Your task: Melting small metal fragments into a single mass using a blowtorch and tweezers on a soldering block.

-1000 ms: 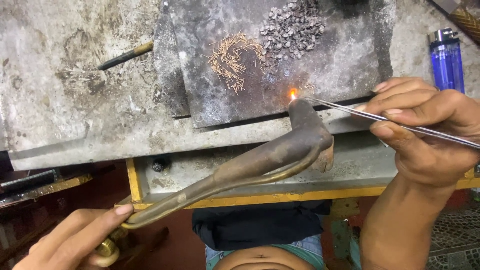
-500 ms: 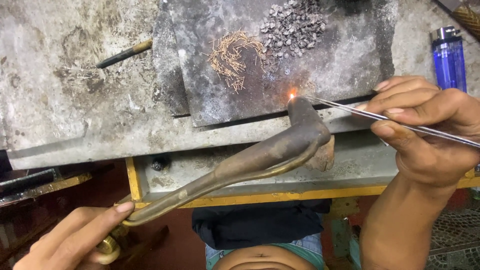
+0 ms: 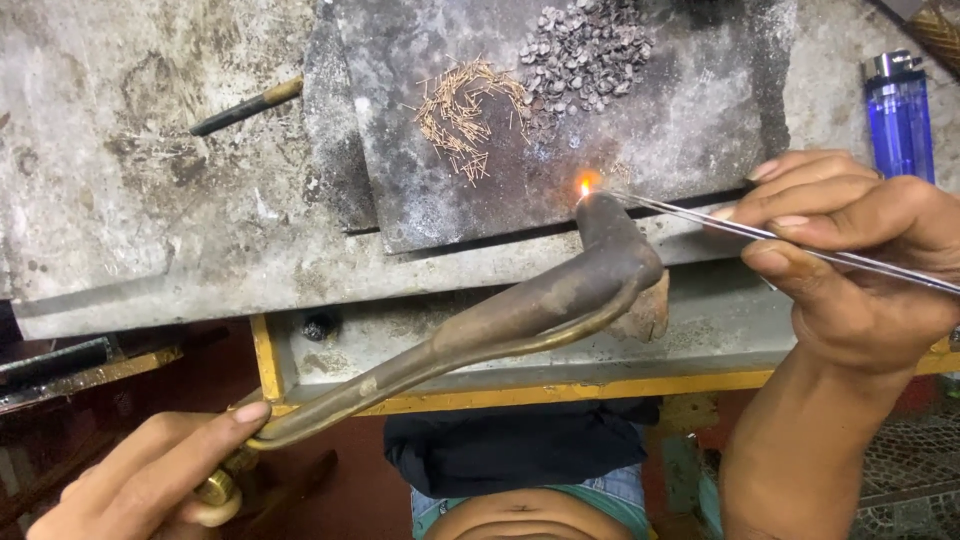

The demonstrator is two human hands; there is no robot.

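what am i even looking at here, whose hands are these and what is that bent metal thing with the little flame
There is no machine here: these are a person's own two bare hands, filmed by a camera on their head looking down at a workbench. The left hand grips the brass end of a bent metal torch, whose tip gives a small orange flame. The right hand pinches long thin metal tweezers whose points reach right to the flame. The flame plays on a dark grey slab that lies on the stained bench top. On the slab lie a heap of thin golden wire bits and a heap of small grey metal pieces. A blue lighter lies at the right, and a dark stick-like tool at the left.
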